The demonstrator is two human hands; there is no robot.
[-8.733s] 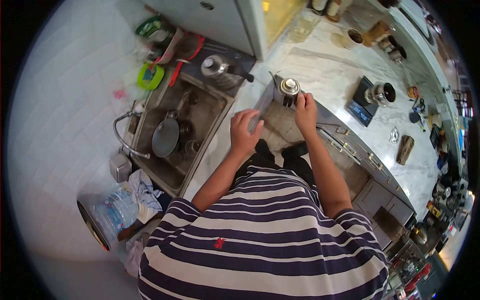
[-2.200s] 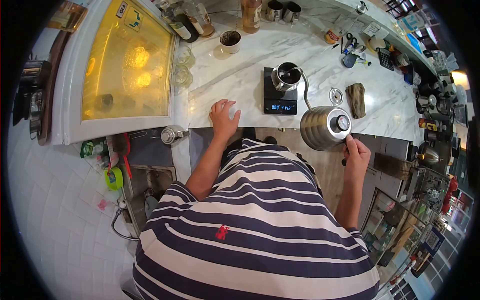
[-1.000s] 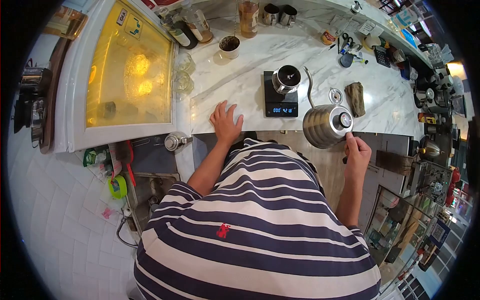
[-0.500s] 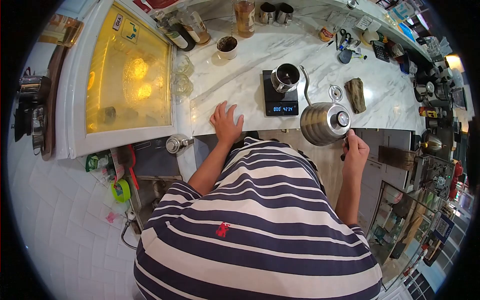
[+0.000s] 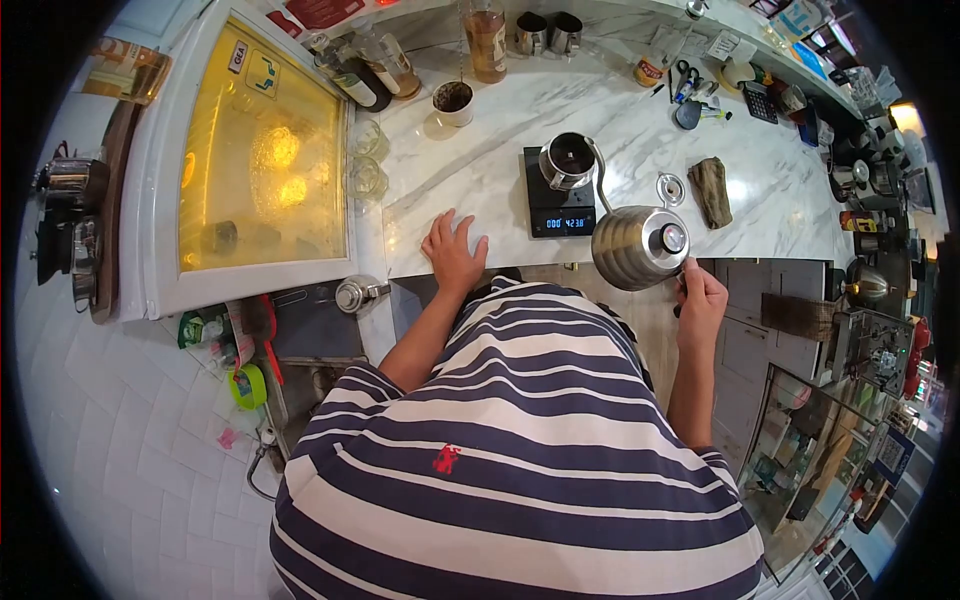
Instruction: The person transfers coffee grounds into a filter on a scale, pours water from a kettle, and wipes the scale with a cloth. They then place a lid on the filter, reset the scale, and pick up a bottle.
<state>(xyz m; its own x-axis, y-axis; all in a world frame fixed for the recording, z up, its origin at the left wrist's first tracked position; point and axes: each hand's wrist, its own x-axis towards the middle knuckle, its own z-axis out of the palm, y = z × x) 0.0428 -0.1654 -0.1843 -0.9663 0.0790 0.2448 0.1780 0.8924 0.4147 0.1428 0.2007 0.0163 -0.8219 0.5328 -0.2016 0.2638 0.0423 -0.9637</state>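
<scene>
My right hand (image 5: 704,294) grips the handle of a steel gooseneck kettle (image 5: 632,250), held just off the front edge of the counter. The kettle's thin spout reaches up to the rim of a metal cup (image 5: 567,160) with dark contents. That cup stands on a black digital scale (image 5: 540,212) with lit blue-white digits. My left hand (image 5: 455,250) rests flat on the marble counter left of the scale, fingers spread, holding nothing. A small round metal lid (image 5: 670,189) lies right of the cup, and a folded brown cloth (image 5: 711,193) is beyond it.
A white cup with dark grounds (image 5: 453,103), bottles (image 5: 487,45) and two steel pitchers (image 5: 531,34) stand along the back. Drinking glasses (image 5: 368,178) sit beside the yellow-lit cabinet (image 5: 265,160) on the left. Scissors (image 5: 686,80) and a calculator (image 5: 760,102) lie at the back right.
The kettle has shifted slightly left, and its spout tip now overlaps the cup's rim. The scale's digits have changed a little. My left hand stays on the counter.
</scene>
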